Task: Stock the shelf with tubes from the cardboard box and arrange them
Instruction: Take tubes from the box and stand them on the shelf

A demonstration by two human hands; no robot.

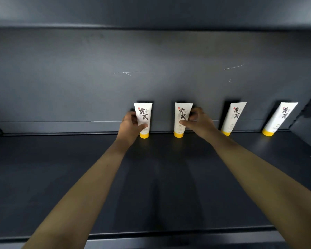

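Observation:
Several white tubes with yellow caps and black characters stand cap-down along the back wall of a dark shelf. My left hand grips the leftmost tube from its left side, thumb across the front. My right hand grips the second tube from its right side. Both held tubes stand upright on the shelf. A third tube and a fourth tube lean against the wall to the right, untouched. The cardboard box is out of view.
The shelf's back panel is dark grey with pale scratches. An upper shelf overhangs at the top. A side bracket closes the right end. The shelf's front lip runs near my elbows.

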